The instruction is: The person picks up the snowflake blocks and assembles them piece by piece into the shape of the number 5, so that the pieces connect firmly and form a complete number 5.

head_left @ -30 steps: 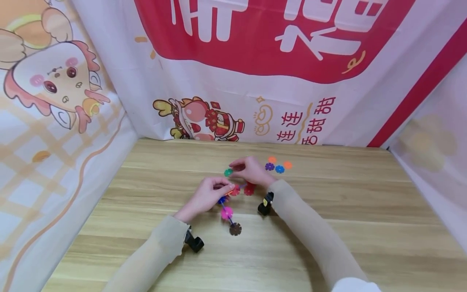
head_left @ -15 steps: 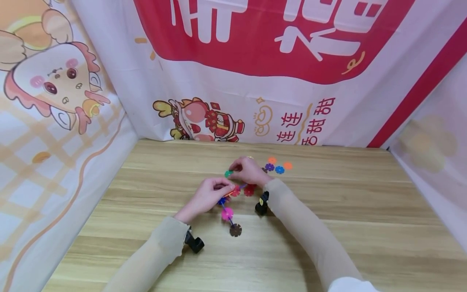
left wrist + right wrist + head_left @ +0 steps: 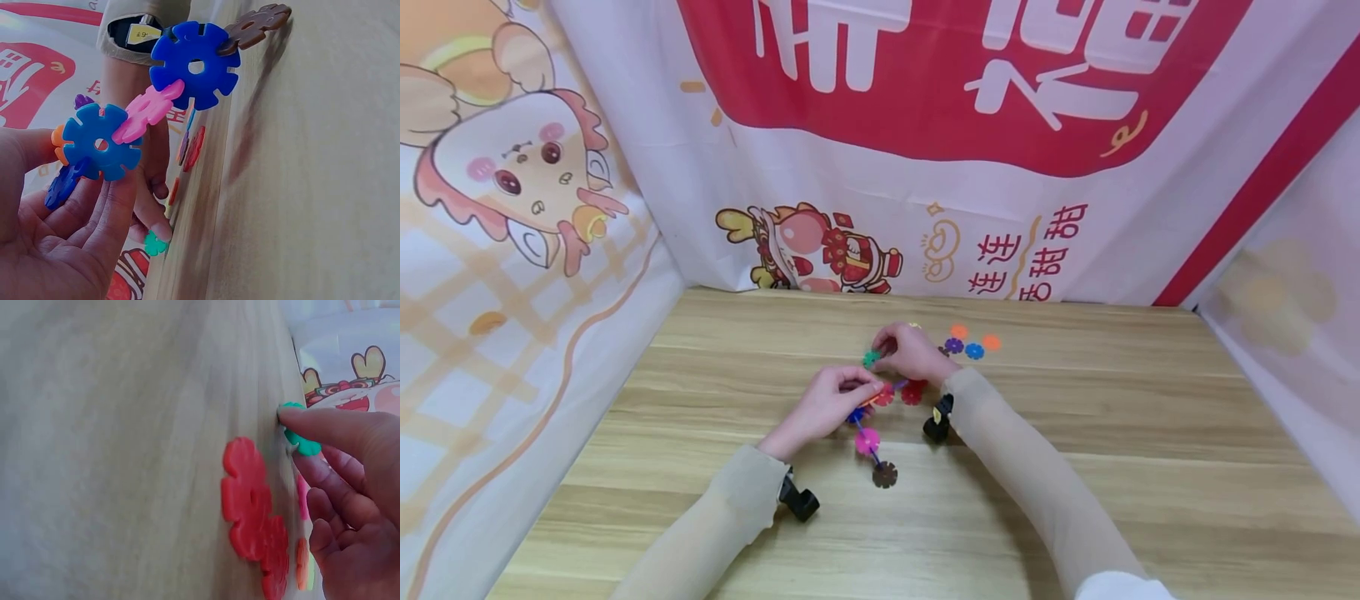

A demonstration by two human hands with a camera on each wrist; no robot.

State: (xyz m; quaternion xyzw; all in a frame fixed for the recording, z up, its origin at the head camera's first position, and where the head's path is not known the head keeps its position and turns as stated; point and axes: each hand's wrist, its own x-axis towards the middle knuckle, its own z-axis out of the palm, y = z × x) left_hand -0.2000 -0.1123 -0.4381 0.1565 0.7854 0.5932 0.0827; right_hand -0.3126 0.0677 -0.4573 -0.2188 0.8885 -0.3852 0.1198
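Note:
My left hand [image 3: 822, 406] pinches a chain of notched plastic interlocking discs above the table. Along this chain, the left wrist view shows a light blue disc [image 3: 78, 147], a pink disc [image 3: 148, 114], a dark blue disc [image 3: 215, 72] and, at the far end, a brown disc [image 3: 259, 28]. An orange disc and another dark blue one [image 3: 62, 190] sit by the fingers. Farther back, my right hand [image 3: 913, 350] pinches a green notched disc [image 3: 307, 445] between thumb and finger, close over the tabletop. Its other fingers are curled in.
Red discs [image 3: 244, 500] lie on the wooden table [image 3: 1075, 517] below the right hand. Beyond it are a purple disc [image 3: 954, 345], a blue disc [image 3: 974, 351] and orange discs [image 3: 992, 342]. Printed cloth [image 3: 865, 183] stands along the table's back and sides.
My right forearm has shifted slightly left, uncovering a brown disc beside the purple one. The green disc now tilts up more in the right fingers. My left hand keeps its hold, almost still.

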